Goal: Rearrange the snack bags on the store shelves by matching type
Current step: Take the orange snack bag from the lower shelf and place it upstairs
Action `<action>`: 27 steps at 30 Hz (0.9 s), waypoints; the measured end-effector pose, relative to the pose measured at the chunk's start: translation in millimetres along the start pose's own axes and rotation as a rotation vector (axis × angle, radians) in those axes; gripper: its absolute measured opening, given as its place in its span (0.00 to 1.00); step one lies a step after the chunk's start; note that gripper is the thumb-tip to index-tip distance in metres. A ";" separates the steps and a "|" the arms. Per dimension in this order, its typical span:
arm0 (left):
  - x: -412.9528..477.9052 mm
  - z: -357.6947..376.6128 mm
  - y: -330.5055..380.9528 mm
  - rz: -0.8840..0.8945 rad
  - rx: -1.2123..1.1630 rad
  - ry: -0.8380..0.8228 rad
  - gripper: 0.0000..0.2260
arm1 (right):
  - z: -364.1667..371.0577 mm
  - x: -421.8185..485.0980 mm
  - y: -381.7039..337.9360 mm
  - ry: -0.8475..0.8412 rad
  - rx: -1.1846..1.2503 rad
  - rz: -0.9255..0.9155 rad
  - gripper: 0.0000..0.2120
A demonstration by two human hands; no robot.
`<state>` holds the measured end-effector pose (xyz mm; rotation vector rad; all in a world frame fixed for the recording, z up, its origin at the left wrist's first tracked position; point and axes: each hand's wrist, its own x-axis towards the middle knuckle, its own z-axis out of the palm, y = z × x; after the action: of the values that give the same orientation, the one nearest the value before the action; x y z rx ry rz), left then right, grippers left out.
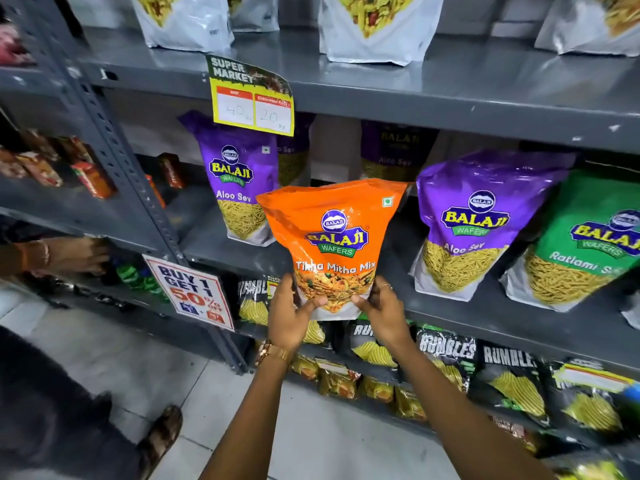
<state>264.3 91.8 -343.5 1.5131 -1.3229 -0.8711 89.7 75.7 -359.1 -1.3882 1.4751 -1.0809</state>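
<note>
An orange Tikha Mitha Mix bag is held upright in front of the middle grey shelf. My left hand grips its bottom left corner and my right hand grips its bottom right corner. On the shelf behind stand a purple Aloo Sev bag to the left and another purple Aloo Sev bag to the right. Beside that, a green Ratlami Sev bag leans at the far right. More purple bags stand at the back, partly hidden.
White snack bags stand on the top shelf. Black Rumbles chip bags fill the lower shelf. A price tag and a "Buy 1 Get 1" sign hang from shelf edges. Another person's hand and sandalled foot are at left.
</note>
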 end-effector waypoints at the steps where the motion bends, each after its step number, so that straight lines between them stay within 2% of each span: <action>1: -10.1 -3.3 0.6 -0.008 0.005 0.001 0.35 | -1.0 -9.3 0.0 -0.018 0.007 -0.001 0.13; 3: -29.8 -9.4 -0.5 -0.017 0.026 -0.002 0.34 | -3.6 -32.7 -1.9 -0.047 0.014 -0.014 0.12; 9: -83.4 -21.1 27.5 0.065 0.084 -0.082 0.21 | -33.1 -103.8 -18.8 -0.001 0.044 -0.071 0.12; 12: -104.8 -24.0 54.9 0.150 0.101 -0.129 0.22 | -61.5 -134.0 -39.7 0.033 0.058 -0.127 0.11; 19: -137.4 -19.0 135.1 0.377 0.078 -0.181 0.20 | -128.7 -184.7 -101.8 0.141 0.067 -0.247 0.15; 27: -134.2 -1.1 256.0 0.671 -0.003 -0.209 0.20 | -208.1 -206.4 -187.6 0.329 0.004 -0.490 0.12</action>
<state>156.0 222.8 -109.7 0.8821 -1.8259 -0.5951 -42.4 287.9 -117.1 -1.6774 1.3825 -1.6831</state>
